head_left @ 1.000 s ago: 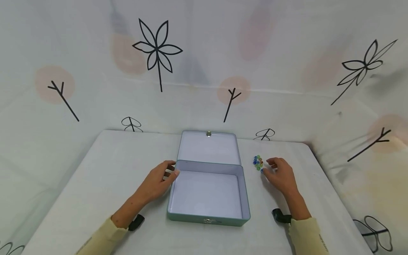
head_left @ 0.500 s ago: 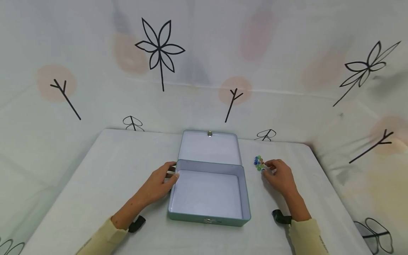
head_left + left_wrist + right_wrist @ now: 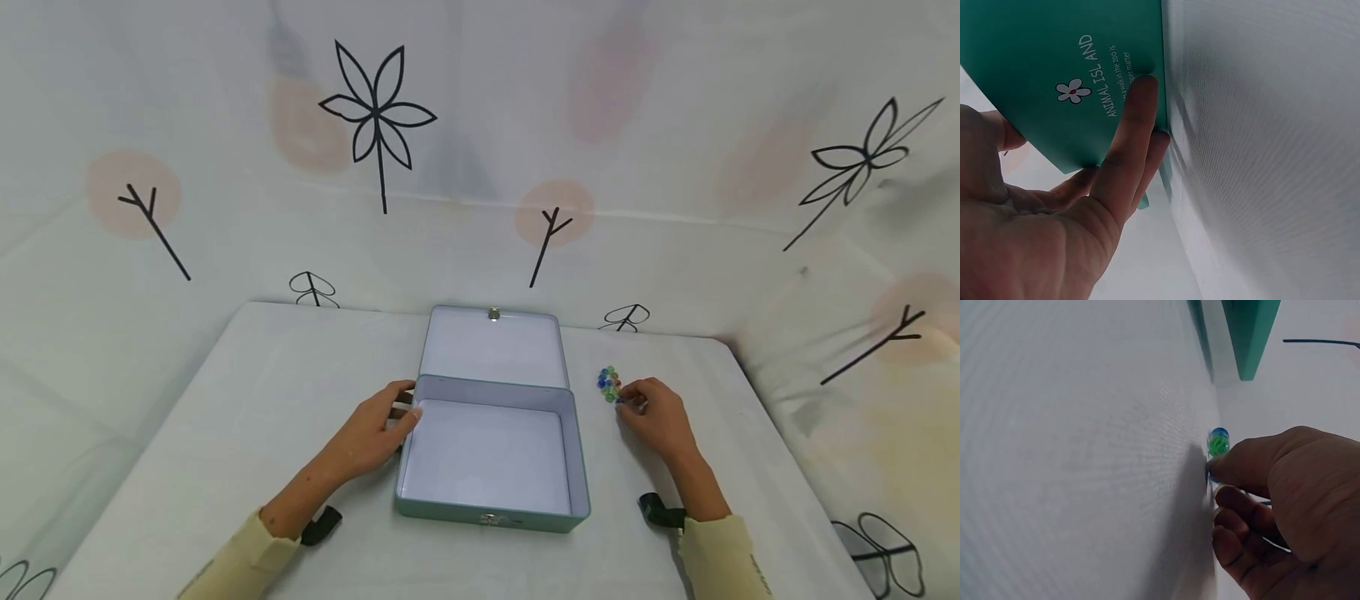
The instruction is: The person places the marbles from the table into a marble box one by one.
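A green metal box (image 3: 450, 508) with a pale inside stands mid-table, its hinged lid (image 3: 491, 346) laid back behind it. My left hand (image 3: 375, 427) holds the box's left wall, thumb over the rim and fingers along the outside. The left wrist view shows this wall (image 3: 1041, 56) with white lettering and a flower. Right of the box, my right hand (image 3: 662, 421) pinches a blue marble (image 3: 619, 401) low at the tabletop, mostly hidden by thumb and index finger. Just beyond lies a small cluster of blue, green and orange marbles (image 3: 608, 382); a green marble (image 3: 1217, 445) shows past the thumb.
A white cloth covers the table (image 3: 315, 358). Behind it hangs a pale backdrop (image 3: 465, 150) with drawn flowers and twigs. A silvery latch (image 3: 491, 520) sits on the box's front, and another clasp part (image 3: 493, 314) on the lid's edge.
The right index finger has come in toward the thumb, around the blue marble at the near end of the cluster. The left hand and the box stay in place.
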A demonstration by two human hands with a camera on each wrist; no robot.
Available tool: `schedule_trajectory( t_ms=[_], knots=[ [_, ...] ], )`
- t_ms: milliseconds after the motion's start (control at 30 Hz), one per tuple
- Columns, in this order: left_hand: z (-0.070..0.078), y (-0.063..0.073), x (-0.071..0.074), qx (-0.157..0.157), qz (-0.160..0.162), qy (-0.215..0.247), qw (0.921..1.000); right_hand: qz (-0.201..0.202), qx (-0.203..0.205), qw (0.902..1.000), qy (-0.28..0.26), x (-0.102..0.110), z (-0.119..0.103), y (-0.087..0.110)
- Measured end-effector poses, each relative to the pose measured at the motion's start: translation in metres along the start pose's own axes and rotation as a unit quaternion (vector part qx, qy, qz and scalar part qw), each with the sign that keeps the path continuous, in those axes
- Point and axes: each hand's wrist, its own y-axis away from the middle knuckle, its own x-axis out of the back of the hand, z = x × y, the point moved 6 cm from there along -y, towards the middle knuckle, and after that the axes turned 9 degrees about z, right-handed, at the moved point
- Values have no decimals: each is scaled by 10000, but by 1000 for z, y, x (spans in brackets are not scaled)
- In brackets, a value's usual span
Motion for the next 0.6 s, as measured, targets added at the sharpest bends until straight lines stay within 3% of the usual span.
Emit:
schedule_trajectory(
  t_ms=[600],
  knots=[
    [-3,1,1,26,-69,196,9998,-51,-151,9999,42,-1,-2,2]
  ],
)
